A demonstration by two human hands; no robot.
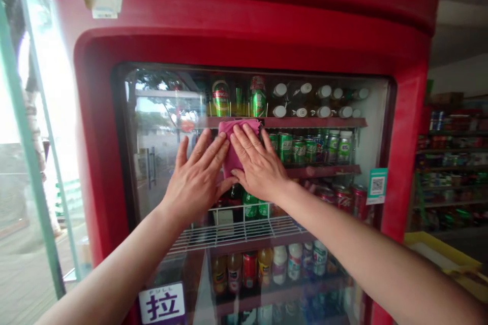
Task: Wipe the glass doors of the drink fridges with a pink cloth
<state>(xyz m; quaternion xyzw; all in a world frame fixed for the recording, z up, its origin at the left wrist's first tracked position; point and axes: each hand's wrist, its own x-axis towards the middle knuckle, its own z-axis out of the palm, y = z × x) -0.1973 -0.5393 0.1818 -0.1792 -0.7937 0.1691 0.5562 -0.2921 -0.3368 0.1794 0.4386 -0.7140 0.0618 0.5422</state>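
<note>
A folded pink cloth (232, 155) lies flat against the glass door (145, 172) of a red drinks fridge. My right hand (257, 162) presses on the cloth with its fingers stretched out, the forefinger side toward the left. Just left of it, my left hand (198, 172) rests flat at the glass, fingers spread. Its forefinger overlaps the cloth's left edge, and its thumb reaches under the cloth's lower part, near my right thumb. Neither hand is curled around anything. Part of the cloth is hidden beneath my right hand.
Behind the glass, shelves hold green cans (285, 147), bottles with white caps (324, 92) and red cans (343, 198). A white wire rack (244, 228) sits lower. The red frame (247, 45) surrounds the door. A QR sticker (377, 185) is at right, stocked store shelves (453, 162) beyond.
</note>
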